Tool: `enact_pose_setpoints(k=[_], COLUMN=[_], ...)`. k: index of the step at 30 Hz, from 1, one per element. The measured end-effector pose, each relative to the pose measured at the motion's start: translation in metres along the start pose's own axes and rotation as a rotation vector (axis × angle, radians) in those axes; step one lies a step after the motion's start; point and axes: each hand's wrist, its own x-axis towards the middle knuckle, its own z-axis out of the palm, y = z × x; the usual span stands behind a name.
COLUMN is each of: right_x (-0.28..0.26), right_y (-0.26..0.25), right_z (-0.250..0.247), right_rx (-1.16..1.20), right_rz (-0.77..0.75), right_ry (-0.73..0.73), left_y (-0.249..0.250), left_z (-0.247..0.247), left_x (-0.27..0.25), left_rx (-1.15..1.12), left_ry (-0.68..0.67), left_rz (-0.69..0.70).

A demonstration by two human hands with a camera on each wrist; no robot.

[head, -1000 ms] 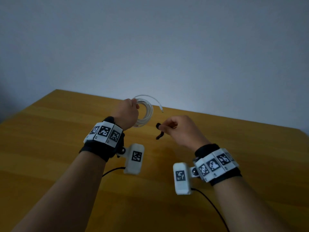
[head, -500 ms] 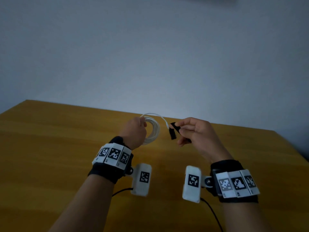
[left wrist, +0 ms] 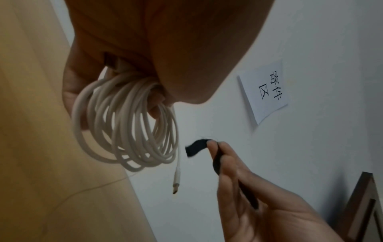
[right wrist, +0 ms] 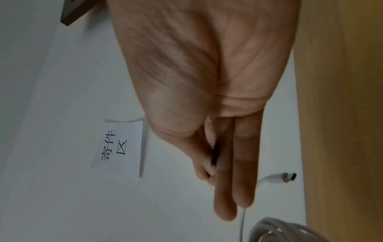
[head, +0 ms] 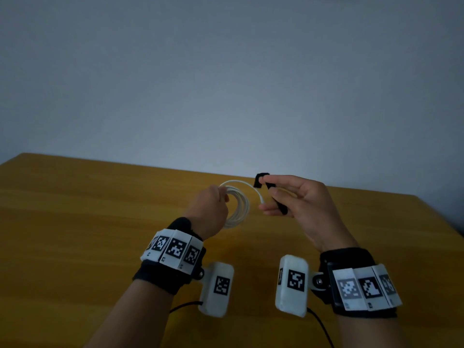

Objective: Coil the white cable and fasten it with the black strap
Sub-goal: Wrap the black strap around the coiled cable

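Head view: The left hand (head: 209, 209) grips the coiled white round-sheathed cable (head: 239, 205), fingers curled round the bundle, above the yellow-brown wooden counter (head: 75, 222). The right hand (head: 298, 204) pinches the narrow black fabric strap (head: 261, 179) between thumb and fingertips; one strap end stands free above the pinch, the rest runs down across the fingers. The strap sits just beside the coil's far loop, not yet around it. Judgement: coiling is complete; fastening is the step in hand.

Left wrist view: The loops hang in several turns from the left hand's fingers (left wrist: 70, 91). The white cable plug (left wrist: 177, 181) dangles free below the bundle. The strap's free end (left wrist: 196, 147) is close to the coil but apart from it. A white paper sign with black characters (left wrist: 267, 91) is fixed to the wall.

Right wrist view: The right hand's two lower fingers (right wrist: 244, 163) lie straight; the strap shows as a thin dark edge at the thumb. The plug (right wrist: 277, 178) projects behind them.

Next move, as a judgement: pass the free strap end through the coil's centre, wrap it round all turns, and press it closed. The loose plug end should be gathered in first.
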Motion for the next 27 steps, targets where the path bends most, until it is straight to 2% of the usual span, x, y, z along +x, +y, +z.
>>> enact_pose_setpoints(k=[5,11,16,20,23,27], right_x=[0.005,0.005,0.005,0.003,0.002,0.0], right_y=[0.005,0.005,0.001,-0.004,-0.006,-0.008], right_z=[0.0,0.0,0.002,0.0,0.001,0.004], right_rx=[0.074,0.08,0.037,-0.075,-0.212,-0.154], right_rz=[-0.054,-0.11,-0.123,-0.112,-0.122,-0.136], right_ry=[0.082,0.105,0.108,0.061,0.083,0.105], left_y=[0.001,0.001,0.006,0.009,0.011,0.01], left_z=[0.003,0.001,0.004,0.007,0.007,0.007], left_x=[0.0,0.0,-0.002,-0.005,-0.007,-0.006], left_rx=[-0.012,-0.014,-0.005,0.023,0.024,0.045], left_ry=[-0.001,0.006,-0.012,-0.042,-0.045,-0.05], left_rz=[0.016,0.032,0.051,0.076,0.091,0.12])
